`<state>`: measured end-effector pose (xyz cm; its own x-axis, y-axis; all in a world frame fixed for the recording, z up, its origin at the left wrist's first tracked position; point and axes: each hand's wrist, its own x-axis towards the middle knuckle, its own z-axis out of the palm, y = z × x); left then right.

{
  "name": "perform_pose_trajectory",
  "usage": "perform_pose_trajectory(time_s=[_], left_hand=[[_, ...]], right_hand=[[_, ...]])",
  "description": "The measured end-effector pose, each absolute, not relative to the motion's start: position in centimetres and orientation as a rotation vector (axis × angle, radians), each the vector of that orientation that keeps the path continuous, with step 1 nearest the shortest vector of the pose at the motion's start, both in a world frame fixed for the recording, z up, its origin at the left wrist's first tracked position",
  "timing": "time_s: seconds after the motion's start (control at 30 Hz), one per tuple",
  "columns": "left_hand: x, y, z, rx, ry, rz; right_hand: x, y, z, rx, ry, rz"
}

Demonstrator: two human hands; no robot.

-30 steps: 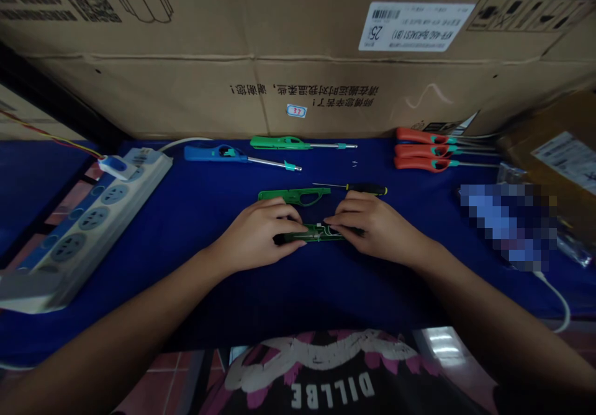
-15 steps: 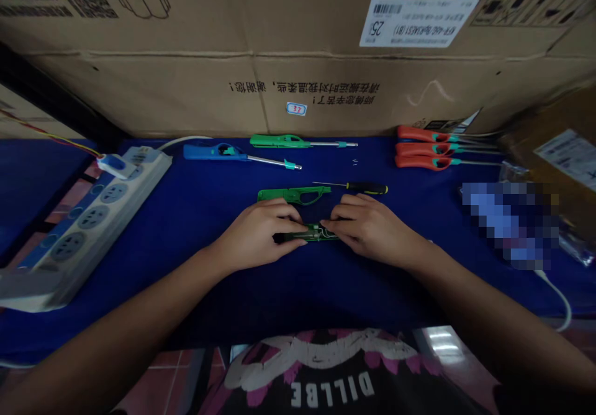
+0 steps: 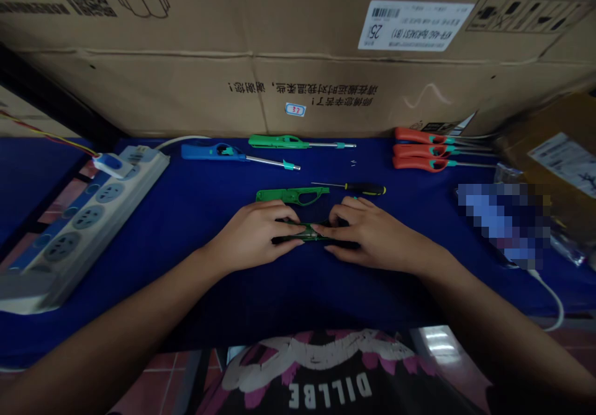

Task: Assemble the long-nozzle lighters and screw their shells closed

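Note:
My left hand (image 3: 256, 235) pinches an opened green lighter body (image 3: 307, 235), its fingers above and thumb below. Inner parts show in the gap between my hands, too small and dark to make out. My right hand (image 3: 379, 235) is at the other end, its index finger pressed onto those parts; the thumb lies lower. Just beyond my fingers rests the other green shell half (image 3: 274, 196) with its trigger loop. A black and yellow screwdriver (image 3: 365, 188) lies behind my right hand, pointing left.
Farther back lie a green lighter (image 3: 274, 141), a blue lighter (image 3: 209, 152) and red lighters (image 3: 414, 150). Tiny screws (image 3: 352, 163) sit on the blue cloth. A power strip (image 3: 88, 216) stands left, a blurred device (image 3: 505, 222) right. A cardboard box (image 3: 186, 92) walls the back.
My right fingers have shifted left along the lighter body, and the index finger is now stretched onto its inner parts. My left hand keeps its hold.

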<state>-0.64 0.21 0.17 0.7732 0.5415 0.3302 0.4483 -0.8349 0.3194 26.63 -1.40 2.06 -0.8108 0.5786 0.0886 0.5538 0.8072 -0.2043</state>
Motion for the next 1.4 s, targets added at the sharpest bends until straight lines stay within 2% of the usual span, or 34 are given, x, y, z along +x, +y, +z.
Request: perform_pose_trajectory(time_s=[0.23,0.57,0.77,1.0,1.2,1.4], left_hand=[[-0.6,0.1,0.3,2.627,0.833,0.614],[-0.5,0.6,-0.1,2.443,0.831,0.636],[-0.6,0.5,0.0,2.496,0.845,0.631],[-0.3,0.0,0.3,2.588,0.793,0.837],[0.9,-0.9,-0.1,2.736,0.742,0.652],[0.9,-0.6,-0.9,2.750,0.700,0.622]], right_hand=[[26.8,-1.1,1.9,-0.982,-2.746,0.539],[27.0,-1.4,2.2,-0.934,-2.826,0.422],[27.0,-1.0,1.6,-0.912,-2.728,0.535],[28.1,-0.3,2.4,-1.015,-2.598,0.403],[28.4,-0.5,3.1,-0.954,-2.643,0.673],[28.0,-0.6,2.3,-0.955,-2.662,0.777]])
